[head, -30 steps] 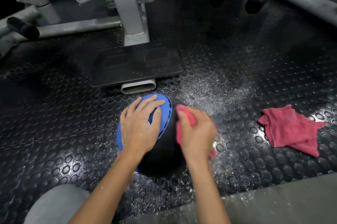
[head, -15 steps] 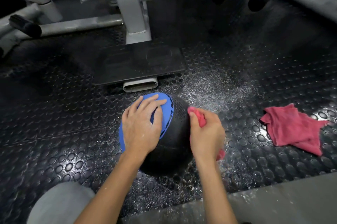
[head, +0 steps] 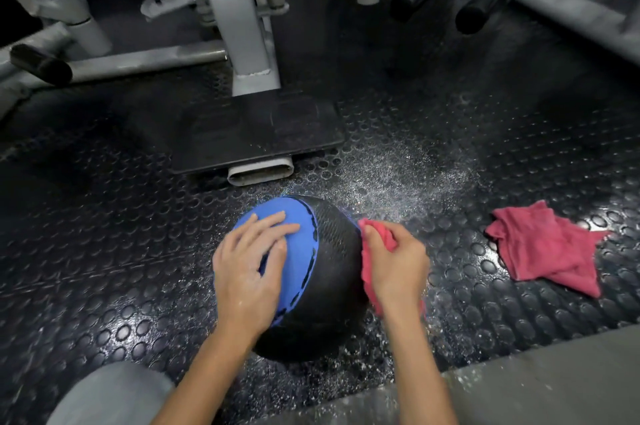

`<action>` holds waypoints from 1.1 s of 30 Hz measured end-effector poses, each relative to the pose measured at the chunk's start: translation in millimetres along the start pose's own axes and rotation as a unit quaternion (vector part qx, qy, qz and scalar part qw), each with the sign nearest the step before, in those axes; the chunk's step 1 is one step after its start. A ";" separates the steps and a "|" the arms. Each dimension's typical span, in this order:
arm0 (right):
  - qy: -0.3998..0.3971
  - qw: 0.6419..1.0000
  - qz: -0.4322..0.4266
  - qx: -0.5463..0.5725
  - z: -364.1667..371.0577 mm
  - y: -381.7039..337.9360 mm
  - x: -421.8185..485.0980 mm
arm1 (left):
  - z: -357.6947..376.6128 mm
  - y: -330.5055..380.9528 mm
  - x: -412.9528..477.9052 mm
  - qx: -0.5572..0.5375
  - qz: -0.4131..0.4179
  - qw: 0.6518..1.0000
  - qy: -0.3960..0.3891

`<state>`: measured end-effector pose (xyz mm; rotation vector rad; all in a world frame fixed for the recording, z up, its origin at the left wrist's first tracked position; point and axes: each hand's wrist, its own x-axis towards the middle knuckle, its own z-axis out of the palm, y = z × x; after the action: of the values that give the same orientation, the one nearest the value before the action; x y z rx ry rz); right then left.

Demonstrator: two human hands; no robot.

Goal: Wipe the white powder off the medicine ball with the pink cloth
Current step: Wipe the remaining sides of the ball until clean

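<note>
**Two hands on the ball, cloth at its right side**

Head view. Two bare hands work at a medicine ball (head: 329, 272) that sits on the studded black rubber floor (head: 104, 251), near the bottom middle of the frame. The ball is mostly black with a blue panel on its left face.

Left hand (head: 251, 268): laid flat on the blue panel, fingers (head: 273, 227) spread and open, palm against the ball, gripping nothing.

Right hand (head: 394, 265): closed on a bunched pink cloth (head: 375, 234), which is pressed against the ball's right side. A fold of cloth sticks out above the thumb and more hangs below the hand. The hand is slightly blurred.

White powder (head: 398, 178) is scattered over the floor behind and to the right of the ball, with more specks along the floor in front of it. Whether any remains on the ball's black surface cannot be told.

Second pink cloth (head: 543, 248): crumpled on the floor, well apart to the right.

Grey machine frame (head: 242, 26) stands behind, its black footplate (head: 249, 133) just beyond the ball. Grey trouser knee (head: 110, 393) at bottom left.
</note>
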<state>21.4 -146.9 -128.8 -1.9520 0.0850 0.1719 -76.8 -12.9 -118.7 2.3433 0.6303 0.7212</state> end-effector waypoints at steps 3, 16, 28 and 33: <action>-0.048 0.979 -0.187 -0.072 18.8 -24.7 -23.6 | -3.1 7.4 18.4 0.014 -0.122 0.992 -0.015; -0.011 0.929 -0.320 -0.185 43.7 -48.7 -56.6 | -8.3 -5.5 9.0 0.111 -0.192 0.974 -0.044; -0.083 0.986 -0.114 -0.084 25.2 -29.0 -19.8 | -9.5 -9.4 5.9 0.107 -0.162 0.979 -0.056; -0.112 0.969 -0.204 -0.087 36.2 -38.1 -29.4 | -14.7 -15.1 5.9 0.085 -0.162 0.981 -0.065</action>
<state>-5.1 -99.6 -102.7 -2.0651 -0.4914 0.1285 -85.4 7.1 -116.8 2.3369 1.0174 0.3762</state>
